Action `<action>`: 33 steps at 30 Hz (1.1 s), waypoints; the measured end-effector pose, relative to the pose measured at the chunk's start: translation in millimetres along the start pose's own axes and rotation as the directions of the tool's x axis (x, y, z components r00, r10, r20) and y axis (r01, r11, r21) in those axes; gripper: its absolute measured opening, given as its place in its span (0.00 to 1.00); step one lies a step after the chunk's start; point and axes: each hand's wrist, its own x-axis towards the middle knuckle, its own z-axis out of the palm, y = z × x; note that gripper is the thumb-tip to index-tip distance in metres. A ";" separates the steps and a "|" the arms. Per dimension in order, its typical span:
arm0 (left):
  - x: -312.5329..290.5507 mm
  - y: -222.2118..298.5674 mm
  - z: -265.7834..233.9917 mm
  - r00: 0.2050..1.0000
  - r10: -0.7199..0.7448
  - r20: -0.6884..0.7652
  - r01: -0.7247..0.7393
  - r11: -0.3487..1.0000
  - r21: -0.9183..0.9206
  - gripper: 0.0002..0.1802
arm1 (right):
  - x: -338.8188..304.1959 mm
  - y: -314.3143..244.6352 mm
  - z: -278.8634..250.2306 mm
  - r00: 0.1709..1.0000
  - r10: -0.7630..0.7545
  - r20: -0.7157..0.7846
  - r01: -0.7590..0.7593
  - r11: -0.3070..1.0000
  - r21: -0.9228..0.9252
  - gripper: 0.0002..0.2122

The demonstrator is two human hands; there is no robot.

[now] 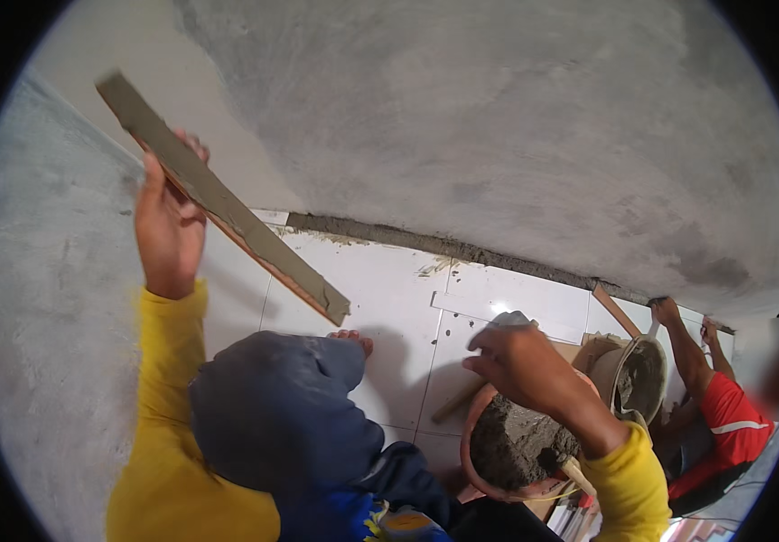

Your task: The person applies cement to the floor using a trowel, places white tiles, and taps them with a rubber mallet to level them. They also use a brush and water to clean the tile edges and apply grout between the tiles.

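Note:
My left hand [171, 212] is closed around a long, narrow skirting tile [227, 210], raised at the left and slanting down to the right. Grey mortar coats its upturned face, and a reddish-brown edge shows below. My right hand [523, 357] hovers over a reddish bucket [469, 452] of wet mortar [520, 443], fingers curled in. A small grey shape [511, 319] shows at its fingers; I cannot tell what it is. From the mortar sticks out a pale wooden handle [579, 474], apart from my hand.
A mortar-filled gap [443, 246] runs between the white floor tiles [344, 271] and the grey wall [498, 117]. At the right a co-worker in a red shirt [734, 411] reaches to the wall's foot. A second bucket [656, 361] and a leaning brown strip [615, 309] stand nearby.

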 end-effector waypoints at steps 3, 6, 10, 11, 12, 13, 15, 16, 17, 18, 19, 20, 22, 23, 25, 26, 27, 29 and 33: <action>-3.9 -72.2 -67.3 0.936 -0.084 -0.341 0.020 0.982 -0.187 0.22 | 68.4 -8.8 14.0 0.987 0.157 0.034 -0.161 0.958 0.239 0.19; -10.6 -129.3 -109.5 0.791 -0.282 -0.543 0.082 0.929 -0.362 0.19 | 122.0 -15.5 60.6 0.938 0.342 -0.053 -0.242 0.757 0.607 0.18; -12.6 -172.0 -114.0 0.661 -0.435 -0.611 0.139 0.871 -0.471 0.18 | 158.7 -36.4 108.8 0.810 0.452 -0.373 -0.086 0.721 0.688 0.17; -13.7 -177.1 -114.9 0.644 -0.458 -0.613 0.161 0.864 -0.477 0.18 | 164.3 -39.1 116.7 0.784 0.484 -0.389 -0.084 0.704 0.706 0.16; -11.6 -181.8 -114.7 0.633 -0.478 -0.609 0.180 0.856 -0.485 0.17 | 169.9 -41.5 121.6 0.753 0.512 -0.414 -0.075 0.691 0.719 0.15; -11.1 -185.8 -114.7 0.621 -0.497 -0.606 0.197 0.847 -0.493 0.17 | 174.6 -45.1 125.2 0.721 0.538 -0.436 -0.065 0.680 0.731 0.14; -18.1 -191.8 -118.2 0.592 -0.542 -0.596 0.217 0.819 -0.530 0.17 | 180.0 -49.6 135.7 0.668 0.624 -0.406 -0.039 0.574 0.818 0.11; -21.3 -192.3 -118.3 0.581 -0.558 -0.593 0.220 0.809 -0.545 0.17 | 185.1 -46.7 146.2 0.640 0.633 -0.436 0.010 0.560 0.829 0.11; -25.7 -192.9 -116.6 0.564 -0.572 -0.596 0.243 0.805 -0.542 0.16 | 188.1 -44.9 153.7 0.612 0.641 -0.463 0.059 0.547 0.835 0.10; -30.3 -189.1 -116.8 0.548 -0.578 -0.605 0.262 0.805 -0.533 0.15 | 192.1 -49.0 155.5 0.596 0.672 -0.439 0.075 0.498 0.864 0.09; -35.9 -187.2 -117.3 0.530 -0.584 -0.614 0.278 0.804 -0.525 0.15 | 194.4 -49.4 158.9 0.571 0.685 -0.452 0.070 0.508 0.858 0.08; -44.5 -192.9 -120.5 0.490 -0.599 -0.633 0.289 0.797 -0.531 0.14 | 195.6 -47.5 164.5 0.547 0.695 -0.466 0.065 0.520 0.852 0.07; -52.8 -203.1 -122.6 0.467 -0.633 -0.617 0.305 0.770 -0.560 0.13 | 192.5 -31.4 188.8 0.556 0.637 -0.534 0.031 0.626 0.779 0.10; -51.8 -207.8 -117.9 0.463 -0.644 -0.609 0.307 0.761 -0.571 0.13 | 186.8 -11.0 201.4 0.584 0.552 -0.596 -0.017 0.742 0.670 0.12; -50.0 -207.0 -110.9 0.414 -0.669 -0.617 0.345 0.743 -0.574 0.13 | 198.0 -19.6 199.4 0.507 0.645 -0.572 0.125 0.602 0.789 0.12; -51.3 -209.8 -110.7 0.383 -0.692 -0.612 0.371 0.722 -0.583 0.12 | 199.6 -26.1 194.5 0.487 0.679 -0.550 0.182 0.537 0.824 0.12; -51.9 -214.3 -110.1 0.352 -0.721 -0.598 0.398 0.693 -0.601 0.12 | 200.6 -27.5 191.9 0.474 0.687 -0.551 0.208 0.521 0.828 0.11; -56.7 -224.3 -110.1 0.346 -0.751 -0.562 0.422 0.660 -0.622 0.10 | 198.4 -21.8 192.0 0.457 0.680 -0.574 0.230 0.532 0.815 0.10; -59.0 -239.9 -106.1 0.385 -0.772 -0.506 0.453 0.636 -0.625 0.09 | 187.7 -4.8 187.7 0.448 0.666 -0.596 0.163 0.595 0.787 0.09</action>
